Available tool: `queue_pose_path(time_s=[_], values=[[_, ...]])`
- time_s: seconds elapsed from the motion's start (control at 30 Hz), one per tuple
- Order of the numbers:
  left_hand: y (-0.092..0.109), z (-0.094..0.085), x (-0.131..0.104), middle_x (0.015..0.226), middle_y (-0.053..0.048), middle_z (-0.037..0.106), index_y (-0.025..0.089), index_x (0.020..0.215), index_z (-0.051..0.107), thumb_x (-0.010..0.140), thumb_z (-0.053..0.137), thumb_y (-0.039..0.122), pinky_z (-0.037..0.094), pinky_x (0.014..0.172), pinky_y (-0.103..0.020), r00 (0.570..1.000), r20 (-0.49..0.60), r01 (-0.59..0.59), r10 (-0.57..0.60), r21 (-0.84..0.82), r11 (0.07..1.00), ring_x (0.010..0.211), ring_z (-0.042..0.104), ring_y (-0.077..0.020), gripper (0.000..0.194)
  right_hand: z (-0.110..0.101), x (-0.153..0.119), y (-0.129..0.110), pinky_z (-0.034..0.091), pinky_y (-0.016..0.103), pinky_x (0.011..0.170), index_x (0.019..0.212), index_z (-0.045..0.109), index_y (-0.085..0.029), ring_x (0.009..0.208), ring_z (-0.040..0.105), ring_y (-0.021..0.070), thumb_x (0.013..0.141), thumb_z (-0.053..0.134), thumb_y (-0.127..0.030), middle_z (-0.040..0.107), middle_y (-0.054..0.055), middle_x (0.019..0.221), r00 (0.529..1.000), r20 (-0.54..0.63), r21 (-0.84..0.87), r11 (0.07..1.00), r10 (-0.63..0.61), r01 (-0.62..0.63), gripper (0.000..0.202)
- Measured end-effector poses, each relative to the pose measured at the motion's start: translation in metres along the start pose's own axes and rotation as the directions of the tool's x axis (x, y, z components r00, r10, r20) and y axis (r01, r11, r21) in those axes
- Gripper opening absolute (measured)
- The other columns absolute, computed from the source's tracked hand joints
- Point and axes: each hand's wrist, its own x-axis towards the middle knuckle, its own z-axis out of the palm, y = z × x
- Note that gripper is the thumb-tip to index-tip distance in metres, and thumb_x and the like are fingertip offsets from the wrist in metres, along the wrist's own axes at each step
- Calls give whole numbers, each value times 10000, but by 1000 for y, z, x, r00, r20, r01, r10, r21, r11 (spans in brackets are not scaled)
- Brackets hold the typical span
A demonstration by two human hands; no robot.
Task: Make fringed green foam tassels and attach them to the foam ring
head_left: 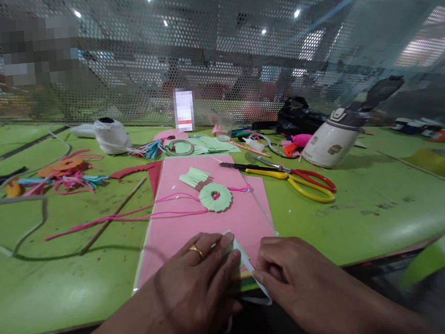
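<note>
White strip [247, 261] gripped by left fingers [222, 246] and right fingers [269, 251]; bottle [329, 139] beyond (contents hidden).

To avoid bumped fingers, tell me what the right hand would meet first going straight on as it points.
Beyond the white strip at its thumb, the right hand would likely meet the left hand's fingertips, though depth is unclear.

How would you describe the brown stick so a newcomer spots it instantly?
On the green table, find the large pink sheet. Just left of it, the thin brown stick lies diagonally, crossing pink cords. It's straight and stiff-looking, while the cords and nearby grey cable bend.
</note>
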Motion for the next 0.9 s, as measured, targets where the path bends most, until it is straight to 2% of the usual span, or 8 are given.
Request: queue_pose_path(time_s=[0.13,0.3,0.43,0.63,0.77,0.9], values=[[0,1,1,1180,-191,595,16,1214,476,849,541,256,417,997,-442,997,1,-81,81,58,995,1184,486,-286,442,0,-1,0,207,257,511,610,487,-178,551,392,97,806,498,-179,550,-13,615,1000,12,8,1000,2,-2,197],[5,-7,2,1225,-187,572,22,1214,479,855,532,238,409,1013,-428,997,50,-65,59,125,990,1205,474,-279,422,-1,-2,1,196,259,501,594,471,-180,536,386,96,810,490,-191,535,-19,593,1000,10,-6,1000,11,-11,217],[7,-4,-1,1232,-206,561,-1,1232,455,841,541,235,402,1015,-441,998,53,-52,44,150,987,1216,460,-300,464,-1,-2,1,200,263,514,591,471,-180,544,389,98,808,493,-193,532,-21,595,1000,-8,-22,1000,0,0,218],[4,-2,-1,1246,-220,540,-1,1237,444,841,533,318,408,998,-472,997,48,-60,55,122,991,1206,453,-326,516,-6,0,-5,229,251,516,583,462,-179,557,406,102,813,487,-214,542,-14,605,997,73,32,999,39,-41,234],[6,-13,3,1265,-189,533,41,1267,433,816,569,346,420,991,-430,990,137,18,-23,39,999,1202,453,-306,561,-10,0,-9,234,251,520,585,465,-178,573,416,107,814,484,-205,550,-5,621,994,94,34,998,52,-55,232],[7,-14,2,1272,-193,527,25,1279,410,799,591,376,412,996,-433,996,89,17,-19,21,1000,1178,466,-313,621,-9,-1,-8,228,250,521,583,456,-174,570,412,102,805,489,-181,546,-8,619,997,74,31,999,35,-37,224]])
